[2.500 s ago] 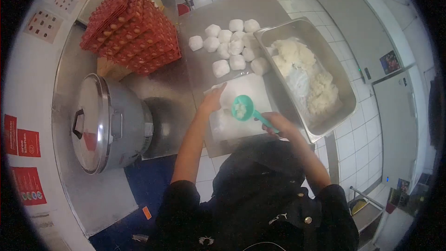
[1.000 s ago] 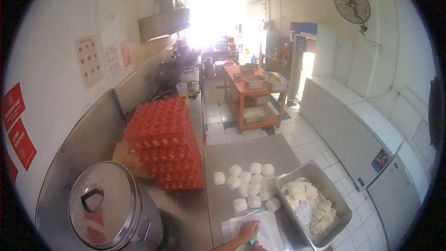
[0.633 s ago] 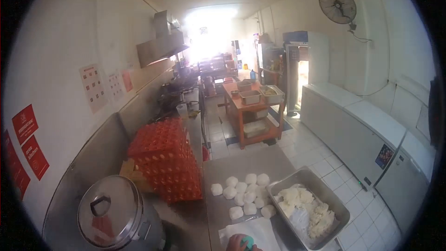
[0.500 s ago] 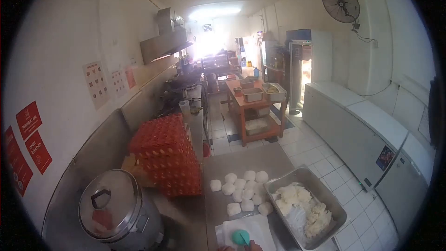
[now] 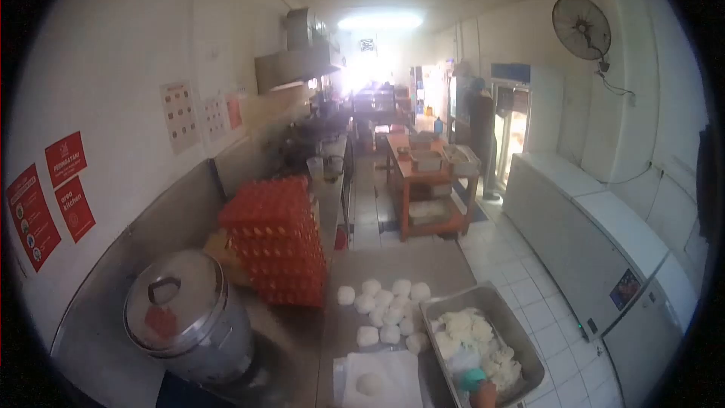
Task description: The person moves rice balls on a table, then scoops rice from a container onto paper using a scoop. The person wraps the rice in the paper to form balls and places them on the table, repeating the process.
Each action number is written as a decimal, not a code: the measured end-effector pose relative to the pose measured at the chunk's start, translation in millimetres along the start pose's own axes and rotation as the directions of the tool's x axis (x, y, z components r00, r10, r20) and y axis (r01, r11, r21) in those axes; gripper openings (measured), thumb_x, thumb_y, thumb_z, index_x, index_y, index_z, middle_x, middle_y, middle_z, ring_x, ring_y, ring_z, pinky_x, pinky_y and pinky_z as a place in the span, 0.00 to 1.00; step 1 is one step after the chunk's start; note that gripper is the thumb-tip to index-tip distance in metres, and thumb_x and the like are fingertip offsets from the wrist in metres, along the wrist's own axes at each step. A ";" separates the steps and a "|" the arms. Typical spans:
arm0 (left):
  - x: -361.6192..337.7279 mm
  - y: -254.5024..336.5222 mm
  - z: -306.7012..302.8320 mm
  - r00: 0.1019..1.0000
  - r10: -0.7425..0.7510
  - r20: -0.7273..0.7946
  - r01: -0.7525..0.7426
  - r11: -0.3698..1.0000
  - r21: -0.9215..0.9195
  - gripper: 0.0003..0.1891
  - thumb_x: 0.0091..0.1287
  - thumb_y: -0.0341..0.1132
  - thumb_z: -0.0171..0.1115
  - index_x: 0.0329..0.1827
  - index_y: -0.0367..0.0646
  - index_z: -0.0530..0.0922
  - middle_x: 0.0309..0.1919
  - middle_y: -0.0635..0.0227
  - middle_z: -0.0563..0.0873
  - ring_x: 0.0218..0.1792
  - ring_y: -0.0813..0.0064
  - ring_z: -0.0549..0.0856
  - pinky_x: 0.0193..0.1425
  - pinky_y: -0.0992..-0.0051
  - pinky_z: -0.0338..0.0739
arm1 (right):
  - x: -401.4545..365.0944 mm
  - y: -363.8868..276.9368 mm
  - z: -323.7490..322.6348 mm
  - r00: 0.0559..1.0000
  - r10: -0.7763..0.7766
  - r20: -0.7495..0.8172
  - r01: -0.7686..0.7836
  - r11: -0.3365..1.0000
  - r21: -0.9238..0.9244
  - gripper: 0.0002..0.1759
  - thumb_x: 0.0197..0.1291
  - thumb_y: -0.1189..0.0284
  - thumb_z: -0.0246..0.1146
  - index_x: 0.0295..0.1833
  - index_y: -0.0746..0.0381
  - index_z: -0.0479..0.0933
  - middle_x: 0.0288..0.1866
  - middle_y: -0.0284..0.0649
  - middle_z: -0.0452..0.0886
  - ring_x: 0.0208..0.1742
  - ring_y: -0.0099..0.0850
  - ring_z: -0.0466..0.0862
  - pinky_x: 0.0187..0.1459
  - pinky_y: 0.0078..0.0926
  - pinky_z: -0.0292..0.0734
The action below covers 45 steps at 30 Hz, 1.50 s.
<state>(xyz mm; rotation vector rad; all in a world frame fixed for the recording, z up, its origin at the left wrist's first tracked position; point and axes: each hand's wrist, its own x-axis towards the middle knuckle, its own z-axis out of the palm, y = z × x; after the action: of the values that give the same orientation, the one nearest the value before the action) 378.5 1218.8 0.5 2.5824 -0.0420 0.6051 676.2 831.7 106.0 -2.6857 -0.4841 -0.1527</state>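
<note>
My right hand [image 5: 484, 396] is closed around a rounded teal scoop [image 5: 473, 379], low in the head view. The scoop lies against a pale, lumpy dough-like mass [image 5: 464, 330] inside a deep metal tray [image 5: 538, 369]. To the left, a pale round lump [image 5: 370, 384] rests on white sheets [image 5: 404, 378]. Beyond the sheets sit several white rounded portions [image 5: 384, 299], grouped on the metal table. My left hand is out of view.
A big lidded metal pot [image 5: 189, 317] and a tall stack of red egg trays [image 5: 273, 242] stand on the left. White chest freezers [image 5: 559, 219] line the right wall. An orange table [image 5: 434, 181] with metal pans stands ahead, with a person [image 5: 481, 132] behind it.
My right hand and the teal scoop have gone from the white sheets rightward into the tray. A pale lump now shows on the sheets. My left hand has left the view.
</note>
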 end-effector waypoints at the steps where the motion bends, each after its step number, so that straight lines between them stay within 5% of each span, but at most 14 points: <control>1: 3.7 6.6 -7.8 1.000 0.006 0.013 -0.006 1.000 -0.012 0.06 0.60 0.32 0.62 0.27 0.43 0.78 0.26 0.56 0.81 0.29 0.51 0.80 0.37 0.52 0.74 | -2.0 -5.5 -3.9 0.998 0.053 0.046 -0.051 0.998 -0.041 0.25 0.60 0.69 0.64 0.63 0.65 0.74 0.50 0.57 0.80 0.52 0.57 0.80 0.54 0.53 0.75; 5: 33.3 7.1 -23.3 0.836 -0.239 0.494 0.112 0.956 0.272 0.08 0.61 0.37 0.61 0.32 0.43 0.83 0.30 0.54 0.84 0.39 0.52 0.85 0.47 0.50 0.79 | -2.3 -65.4 -19.6 0.967 -0.172 -0.190 0.222 0.931 0.288 0.24 0.56 0.71 0.70 0.58 0.64 0.77 0.52 0.57 0.78 0.56 0.57 0.77 0.57 0.49 0.73; 10: 48.5 4.3 -28.6 0.739 -0.539 0.405 0.628 0.768 -0.125 0.18 0.71 0.42 0.58 0.53 0.36 0.81 0.51 0.51 0.86 0.53 0.49 0.84 0.60 0.56 0.77 | -13.1 -151.9 13.5 0.757 -0.581 0.300 0.361 0.754 0.548 0.32 0.59 0.63 0.72 0.66 0.62 0.73 0.61 0.53 0.80 0.63 0.53 0.78 0.66 0.45 0.72; 16: 60.8 15.0 -44.6 0.913 -0.361 0.191 0.402 0.877 -0.264 0.15 0.67 0.37 0.64 0.53 0.40 0.84 0.42 0.51 0.88 0.46 0.57 0.88 0.54 0.62 0.80 | -32.1 -165.4 95.0 0.529 -0.650 0.545 0.620 0.735 0.274 0.20 0.61 0.66 0.66 0.58 0.57 0.80 0.56 0.47 0.83 0.59 0.45 0.81 0.62 0.47 0.72; 23: 24.4 -28.7 -21.8 0.830 -0.333 0.448 0.373 0.928 -0.002 0.12 0.70 0.39 0.59 0.42 0.40 0.85 0.35 0.52 0.87 0.38 0.52 0.86 0.47 0.58 0.79 | -31.5 -151.9 79.9 0.562 -0.615 0.553 0.514 0.784 0.349 0.14 0.65 0.69 0.58 0.52 0.56 0.85 0.47 0.47 0.88 0.50 0.44 0.87 0.53 0.48 0.79; 24: 50.7 3.7 -58.5 0.638 -0.508 0.579 0.628 0.778 -0.009 0.10 0.69 0.39 0.59 0.38 0.42 0.85 0.35 0.55 0.87 0.39 0.52 0.85 0.47 0.56 0.79 | -35.3 -145.4 89.2 0.551 -0.596 0.584 0.577 0.778 0.249 0.14 0.66 0.68 0.58 0.51 0.56 0.85 0.50 0.47 0.87 0.51 0.44 0.87 0.54 0.45 0.80; 25: 35.9 -20.2 -35.0 0.768 -0.340 0.543 0.326 0.937 0.125 0.10 0.68 0.40 0.59 0.38 0.46 0.86 0.36 0.57 0.87 0.41 0.53 0.85 0.47 0.55 0.79 | -33.2 -150.4 90.6 0.549 -0.562 0.619 0.514 0.811 0.281 0.14 0.63 0.70 0.61 0.52 0.56 0.85 0.52 0.45 0.87 0.51 0.47 0.86 0.54 0.45 0.79; 29: 46.2 -48.2 -31.5 0.845 -0.103 0.525 0.187 0.976 -0.110 0.11 0.65 0.41 0.60 0.41 0.46 0.87 0.39 0.56 0.89 0.42 0.53 0.87 0.50 0.55 0.78 | -21.3 -159.9 104.4 0.435 -0.603 0.668 0.508 0.778 0.371 0.12 0.60 0.64 0.63 0.42 0.56 0.88 0.42 0.39 0.89 0.43 0.40 0.87 0.46 0.36 0.81; 31: 68.0 -41.8 -40.2 0.792 -0.195 0.578 0.246 0.969 -0.010 0.09 0.56 0.34 0.66 0.37 0.43 0.87 0.37 0.58 0.90 0.41 0.52 0.88 0.48 0.56 0.80 | -9.4 -123.9 173.9 0.263 -0.609 0.748 0.564 0.726 0.393 0.10 0.52 0.75 0.66 0.40 0.51 0.87 0.48 0.33 0.88 0.47 0.37 0.87 0.45 0.35 0.83; 33: 75.4 -44.3 -47.0 0.780 -0.179 0.599 0.302 0.947 -0.110 0.10 0.53 0.36 0.70 0.36 0.42 0.88 0.35 0.59 0.90 0.39 0.52 0.88 0.47 0.57 0.80 | -0.6 -136.9 145.0 0.065 -0.895 0.442 0.816 0.302 0.493 0.10 0.52 0.75 0.66 0.39 0.51 0.87 0.47 0.31 0.89 0.49 0.36 0.87 0.46 0.34 0.83; 37: 73.9 -65.4 -27.1 0.877 -0.095 0.470 0.291 0.885 -0.363 0.15 0.54 0.43 0.74 0.38 0.43 0.88 0.32 0.59 0.90 0.36 0.56 0.88 0.45 0.60 0.81 | 13.7 -134.4 147.4 0.175 -0.765 0.620 0.625 0.573 0.530 0.10 0.60 0.59 0.68 0.39 0.52 0.88 0.43 0.32 0.89 0.45 0.35 0.88 0.45 0.34 0.84; 39: 65.4 -68.3 -22.2 0.876 -0.111 0.470 0.348 0.819 -0.456 0.16 0.57 0.46 0.73 0.40 0.43 0.88 0.35 0.58 0.90 0.39 0.58 0.88 0.47 0.61 0.81 | 16.5 -167.7 112.6 0.198 -0.585 0.787 0.823 0.535 0.191 0.18 0.59 0.50 0.69 0.39 0.53 0.88 0.42 0.33 0.89 0.43 0.37 0.88 0.45 0.34 0.83; 41: 64.5 -66.0 -35.4 0.860 -0.101 0.501 0.391 0.761 -0.518 0.18 0.60 0.48 0.72 0.42 0.43 0.87 0.37 0.56 0.89 0.42 0.58 0.88 0.49 0.60 0.80 | 18.7 -109.9 160.4 0.384 -0.722 0.575 0.332 0.690 0.643 0.10 0.57 0.65 0.70 0.40 0.59 0.87 0.37 0.44 0.87 0.42 0.45 0.86 0.45 0.46 0.79; 45: 72.8 -67.0 -37.8 0.845 -0.036 0.533 0.381 0.741 -0.553 0.15 0.62 0.45 0.69 0.42 0.43 0.86 0.38 0.56 0.89 0.41 0.57 0.87 0.49 0.59 0.80 | 31.5 -145.2 138.9 0.439 -0.581 0.685 0.492 0.794 0.358 0.20 0.39 0.55 0.83 0.34 0.57 0.88 0.30 0.40 0.86 0.33 0.38 0.85 0.37 0.38 0.80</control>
<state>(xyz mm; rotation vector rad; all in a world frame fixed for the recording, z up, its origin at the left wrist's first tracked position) 437.7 1301.1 30.9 1.9401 -0.0960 -0.1730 658.7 1022.9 38.8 -2.2423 -1.5699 0.8899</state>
